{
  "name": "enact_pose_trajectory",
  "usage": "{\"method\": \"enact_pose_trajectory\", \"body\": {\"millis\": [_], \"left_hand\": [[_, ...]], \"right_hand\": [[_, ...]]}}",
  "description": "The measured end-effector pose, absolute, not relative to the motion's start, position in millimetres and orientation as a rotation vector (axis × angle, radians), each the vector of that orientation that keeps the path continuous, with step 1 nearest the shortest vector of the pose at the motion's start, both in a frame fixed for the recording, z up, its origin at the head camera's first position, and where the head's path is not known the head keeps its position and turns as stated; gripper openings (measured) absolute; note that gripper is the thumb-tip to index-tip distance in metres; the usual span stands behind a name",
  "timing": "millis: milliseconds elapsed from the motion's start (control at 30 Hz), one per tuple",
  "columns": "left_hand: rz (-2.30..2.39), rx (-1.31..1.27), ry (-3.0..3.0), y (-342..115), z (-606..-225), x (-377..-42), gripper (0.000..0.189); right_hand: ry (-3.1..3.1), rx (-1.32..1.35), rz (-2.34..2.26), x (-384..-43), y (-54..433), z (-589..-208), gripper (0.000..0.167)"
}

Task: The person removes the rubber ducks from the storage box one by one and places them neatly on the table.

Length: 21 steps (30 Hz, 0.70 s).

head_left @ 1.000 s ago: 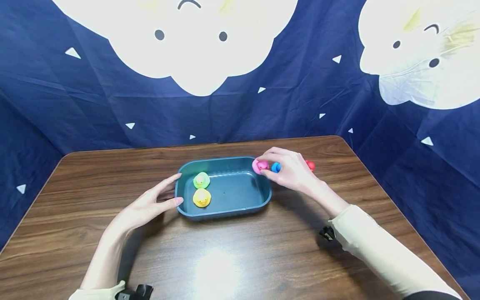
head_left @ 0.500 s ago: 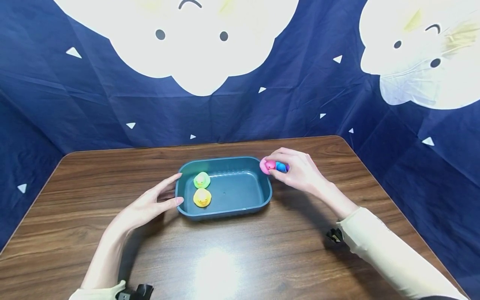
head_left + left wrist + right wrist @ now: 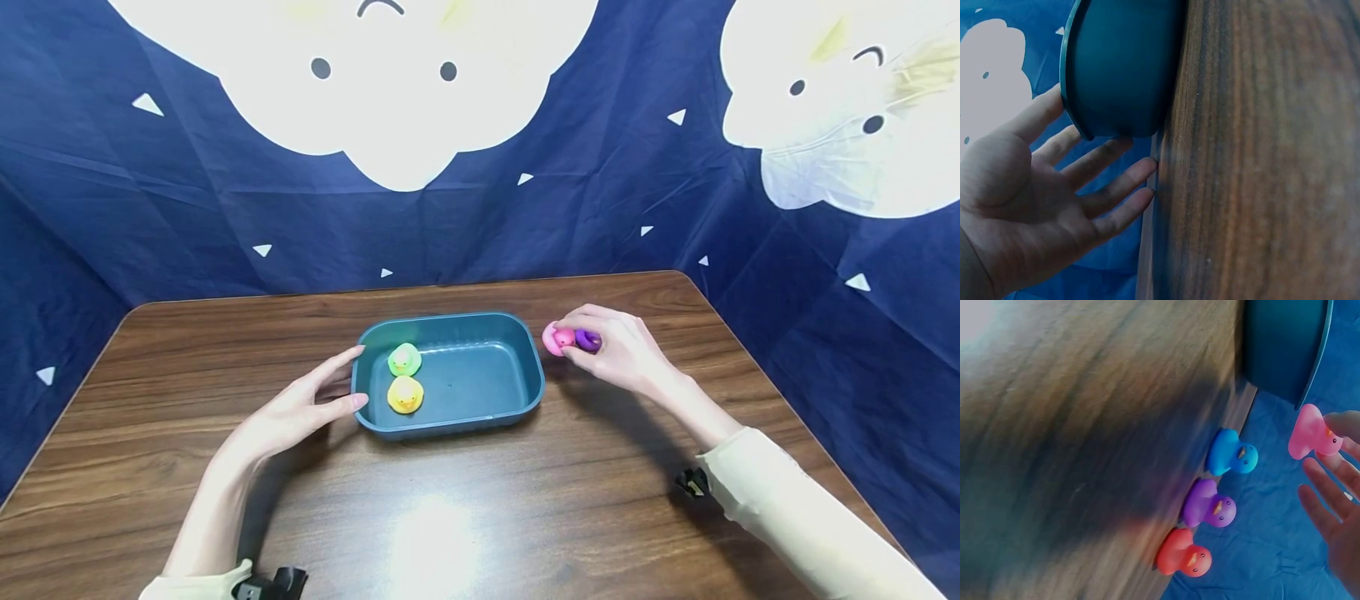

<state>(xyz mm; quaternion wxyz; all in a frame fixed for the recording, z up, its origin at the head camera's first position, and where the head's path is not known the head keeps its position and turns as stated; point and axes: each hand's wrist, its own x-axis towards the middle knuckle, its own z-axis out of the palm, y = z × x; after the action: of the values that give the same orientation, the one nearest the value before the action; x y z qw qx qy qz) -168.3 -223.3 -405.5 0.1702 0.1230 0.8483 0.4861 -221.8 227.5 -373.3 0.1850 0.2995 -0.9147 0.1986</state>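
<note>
My left hand reaches to the left end of a dark teal plastic bin, its thumb and index finger touching the rim and its fingers loosely spread. Inside the bin, a green rubber duck and a yellow rubber duck sit at the left. My right hand pinches a pink rubber duck between thumb and fingers, just right of the bin, above the table. Below the hand, a blue duck, a purple duck and a red duck stand in a row on the table.
The wood-grain table extends around the bin, with a bright glare near the front. A navy cloth printed with clouds hangs behind the table and along its sides. In the head view the right hand hides the blue and red ducks.
My right hand has moved right with the pink duck, from the bin's right rim to beside the bin. The purple duck has come into sight behind it. My left hand and the bin stay put.
</note>
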Motion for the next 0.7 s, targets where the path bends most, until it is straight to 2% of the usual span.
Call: {"method": "enact_pose_trajectory", "body": {"millis": [567,700], "left_hand": [[1.378,0.339,2.401,-221.6,-403.1,-167.5,0.080],[1.385,0.347,2.398,-221.6,-402.7,-166.8,0.079]], "right_hand": [[-2.646,0.841,0.528,-215.3,232.5,-382.0,0.029],[-2.681,0.862,0.482,-214.0,234.1,-385.7,0.023]]}}
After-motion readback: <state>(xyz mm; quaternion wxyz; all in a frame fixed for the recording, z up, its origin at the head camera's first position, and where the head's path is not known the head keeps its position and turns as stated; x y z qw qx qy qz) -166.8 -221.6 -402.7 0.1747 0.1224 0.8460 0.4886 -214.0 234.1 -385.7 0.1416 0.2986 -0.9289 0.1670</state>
